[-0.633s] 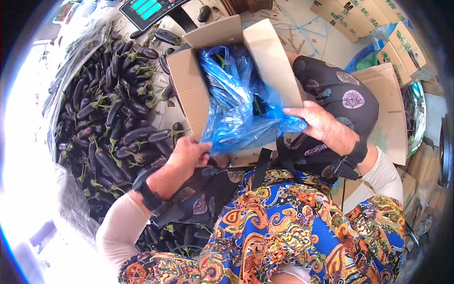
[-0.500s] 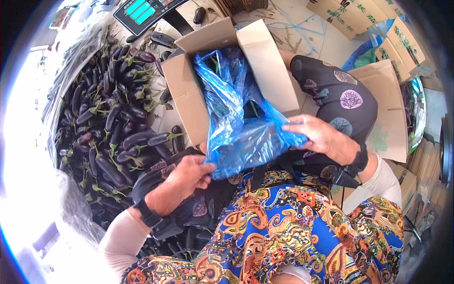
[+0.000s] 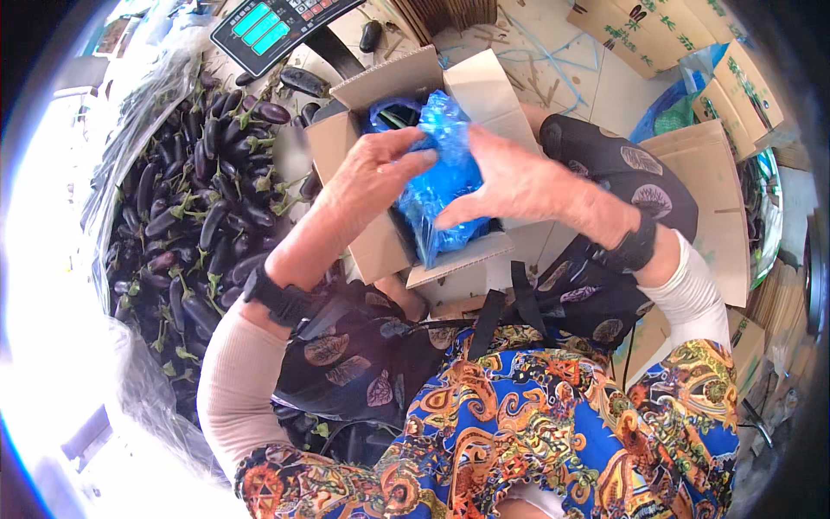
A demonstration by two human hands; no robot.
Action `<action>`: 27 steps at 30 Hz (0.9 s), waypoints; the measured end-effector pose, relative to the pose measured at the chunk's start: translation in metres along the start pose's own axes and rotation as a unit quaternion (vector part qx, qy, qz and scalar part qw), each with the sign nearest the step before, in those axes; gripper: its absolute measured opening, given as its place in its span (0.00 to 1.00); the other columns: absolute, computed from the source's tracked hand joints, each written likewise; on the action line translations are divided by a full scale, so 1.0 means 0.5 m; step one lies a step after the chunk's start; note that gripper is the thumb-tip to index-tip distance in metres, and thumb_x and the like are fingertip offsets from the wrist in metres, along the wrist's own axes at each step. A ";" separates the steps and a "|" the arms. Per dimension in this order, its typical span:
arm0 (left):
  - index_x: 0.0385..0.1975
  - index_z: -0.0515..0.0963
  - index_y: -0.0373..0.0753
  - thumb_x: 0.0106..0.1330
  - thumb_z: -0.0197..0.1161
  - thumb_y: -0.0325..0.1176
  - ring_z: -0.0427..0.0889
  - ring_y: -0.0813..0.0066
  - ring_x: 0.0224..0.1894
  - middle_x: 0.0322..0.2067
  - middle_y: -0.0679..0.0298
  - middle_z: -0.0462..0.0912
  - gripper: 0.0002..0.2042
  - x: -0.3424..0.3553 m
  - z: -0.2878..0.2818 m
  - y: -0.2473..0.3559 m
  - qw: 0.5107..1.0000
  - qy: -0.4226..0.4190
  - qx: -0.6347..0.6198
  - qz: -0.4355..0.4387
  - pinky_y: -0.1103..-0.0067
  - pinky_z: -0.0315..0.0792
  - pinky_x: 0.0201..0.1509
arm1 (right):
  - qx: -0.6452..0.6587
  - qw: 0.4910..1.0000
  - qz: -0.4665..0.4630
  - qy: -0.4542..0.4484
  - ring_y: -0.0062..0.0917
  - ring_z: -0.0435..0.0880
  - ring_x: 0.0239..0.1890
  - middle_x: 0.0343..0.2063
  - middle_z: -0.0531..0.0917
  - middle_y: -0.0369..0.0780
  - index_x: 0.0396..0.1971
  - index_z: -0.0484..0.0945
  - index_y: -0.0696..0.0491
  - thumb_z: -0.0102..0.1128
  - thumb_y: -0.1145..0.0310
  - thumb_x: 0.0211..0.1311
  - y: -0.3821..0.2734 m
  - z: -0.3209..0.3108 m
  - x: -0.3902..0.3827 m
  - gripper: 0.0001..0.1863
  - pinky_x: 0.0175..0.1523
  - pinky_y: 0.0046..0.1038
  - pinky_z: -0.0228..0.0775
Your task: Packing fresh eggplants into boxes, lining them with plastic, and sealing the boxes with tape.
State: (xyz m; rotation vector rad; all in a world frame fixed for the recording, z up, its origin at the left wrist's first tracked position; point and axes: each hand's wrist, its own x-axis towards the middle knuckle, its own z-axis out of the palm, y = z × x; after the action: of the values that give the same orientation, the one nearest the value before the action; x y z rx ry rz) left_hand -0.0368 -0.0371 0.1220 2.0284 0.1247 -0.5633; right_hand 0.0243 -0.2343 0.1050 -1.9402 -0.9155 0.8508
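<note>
An open cardboard box (image 3: 471,270) stands between my legs with its flaps up. Inside it, the blue plastic bag (image 3: 445,186) is bunched over the contents, and dark, glossy shapes show at its far edge. My left hand (image 3: 376,169) reaches over the box's left side, thumb and fingers closed on the bag's plastic. From the right, my right hand (image 3: 523,182) lies against the bag with thumb and fingers spread, slightly blurred. What fills the bag is mostly hidden.
A large heap of eggplants (image 3: 199,199) covers the left, edged by clear plastic sheeting (image 3: 147,112). Beyond the box stands a digital scale display (image 3: 268,30). Flattened cardboard (image 3: 705,199) leans at the right, near more printed boxes (image 3: 735,99). A loose eggplant (image 3: 370,36) lies at the back.
Both hands have moved forward from the box's near side to above it. The bag's near edge, stretched toward me before, is now folded over and bunched inside the box.
</note>
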 end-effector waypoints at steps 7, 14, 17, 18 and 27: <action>0.51 0.72 0.36 0.49 0.64 0.25 0.72 0.49 0.50 0.47 0.51 0.73 0.25 0.032 -0.023 -0.003 0.930 0.154 0.217 0.255 0.66 0.68 0.56 | 0.003 0.990 0.119 0.072 0.47 0.81 0.41 0.31 0.82 0.54 0.30 0.80 0.60 0.56 0.72 0.45 0.121 0.049 0.052 0.12 0.47 0.43 0.71; 0.56 0.67 0.38 0.38 0.77 0.35 0.68 0.45 0.53 0.50 0.47 0.68 0.39 0.108 0.013 -0.121 0.923 0.055 0.343 0.165 0.62 0.67 0.57 | -0.174 0.976 -0.020 0.130 0.51 0.75 0.43 0.34 0.80 0.54 0.34 0.78 0.58 0.54 0.74 0.41 0.160 0.037 0.086 0.15 0.50 0.45 0.67; 0.40 0.77 0.36 0.44 0.72 0.30 0.75 0.48 0.44 0.39 0.49 0.75 0.21 0.123 0.007 -0.141 0.938 0.117 0.279 0.169 0.63 0.71 0.49 | -0.218 0.970 0.012 0.111 0.52 0.79 0.35 0.26 0.78 0.57 0.27 0.78 0.60 0.53 0.75 0.38 0.155 0.013 0.135 0.12 0.40 0.46 0.72; 0.35 0.78 0.36 0.45 0.70 0.28 0.77 0.49 0.41 0.35 0.49 0.76 0.15 0.125 0.007 -0.137 0.945 0.159 0.235 0.164 0.63 0.72 0.47 | -0.245 0.964 0.022 0.102 0.52 0.78 0.35 0.26 0.78 0.57 0.27 0.78 0.60 0.53 0.75 0.38 0.152 0.002 0.144 0.11 0.40 0.46 0.72; 0.42 0.76 0.32 0.50 0.70 0.35 0.81 0.70 0.35 0.31 0.56 0.81 0.21 0.101 0.016 -0.135 0.978 0.205 -0.029 0.039 0.76 0.75 0.43 | -0.027 0.974 0.168 0.148 0.36 0.80 0.24 0.22 0.81 0.48 0.22 0.79 0.60 0.56 0.66 0.48 0.170 0.001 0.260 0.11 0.31 0.35 0.73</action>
State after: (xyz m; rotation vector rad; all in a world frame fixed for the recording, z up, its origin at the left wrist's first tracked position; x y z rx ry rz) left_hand -0.0161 -0.0168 0.0424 2.0578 0.3025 -0.0836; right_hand 0.1142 -0.1610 0.0018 -2.2324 -0.4443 0.7001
